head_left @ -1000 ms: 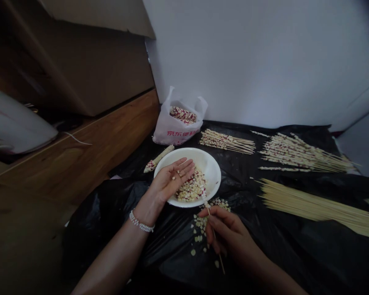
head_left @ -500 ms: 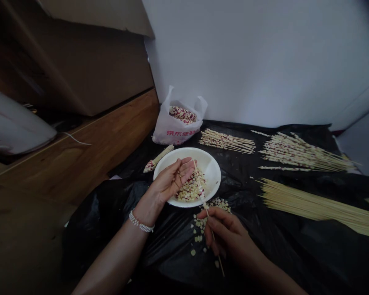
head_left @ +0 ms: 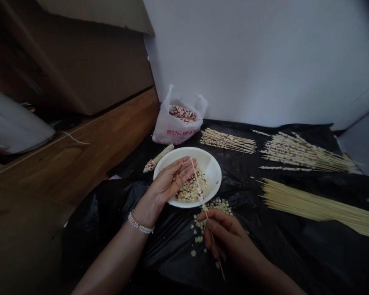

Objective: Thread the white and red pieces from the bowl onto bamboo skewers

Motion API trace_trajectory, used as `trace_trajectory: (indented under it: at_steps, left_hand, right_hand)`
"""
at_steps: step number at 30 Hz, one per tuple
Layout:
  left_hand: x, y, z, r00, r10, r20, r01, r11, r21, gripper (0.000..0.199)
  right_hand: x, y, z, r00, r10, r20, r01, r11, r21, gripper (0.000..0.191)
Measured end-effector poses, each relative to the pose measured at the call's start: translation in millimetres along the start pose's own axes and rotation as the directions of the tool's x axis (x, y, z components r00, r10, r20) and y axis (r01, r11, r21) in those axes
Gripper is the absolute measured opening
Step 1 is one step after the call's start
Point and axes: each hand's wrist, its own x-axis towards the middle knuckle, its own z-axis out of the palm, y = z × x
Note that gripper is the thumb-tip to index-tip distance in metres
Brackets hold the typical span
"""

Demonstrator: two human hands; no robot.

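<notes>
A white bowl (head_left: 213, 164) stood in front of you, a mix of cream and dark red corn kernels (head_left: 189, 190) heaped on its bottom. Behind it, a white plastic bag (head_left: 176, 134) with red lettering sat open, speckled cobs (head_left: 183, 112) showing at its mouth. 1 cob (head_left: 162, 155), mostly stripped, lay just left of the bowl.

The skewer (head_left: 197, 179) was a thin, pale wooden stick, with cream and dark red kernels threaded along its middle and both ends bare.

Your right hand (head_left: 226, 233) pinched it between closed fingers just below the threaded kernels. The skewer slanted up and left over the bowl, its upper tip near the fingers of your left hand; whether they touched, you could not tell. Its lower end stuck out below your right hand. Your left hand (head_left: 169, 180) was palm up over the bowl, fingers loosely curled and parted; whether any kernels lay in it was unclear.

Scattered kernels (head_left: 199, 239) lay on the black plastic sheet (head_left: 169, 258) near your right hand. Farther right were 2 groups of filled skewers (head_left: 295, 151) and 1 bundle of bare sticks (head_left: 313, 205).
</notes>
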Motion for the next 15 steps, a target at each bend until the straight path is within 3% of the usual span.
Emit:
trace_trajectory:
  at_steps: [7, 15]
  left_hand:
    - [-1.7, 1.2, 0.7, 0.997, 0.024, -0.07, -0.025, 0.999, -0.023, 0.018]
    - [-1.4, 2.3, 1.4, 1.0, -0.026, -0.017, 0.025, 0.996, -0.09, 0.02]
  right_hand:
    - [-1.9, 0.8, 1.5, 0.999, 0.021, 0.037, -0.021, 1.0, 0.008, 0.029]
    - [-1.7, 0.4, 2.2, 0.998, 0.034, 0.049, -0.033, 0.999, -0.021, 0.029]
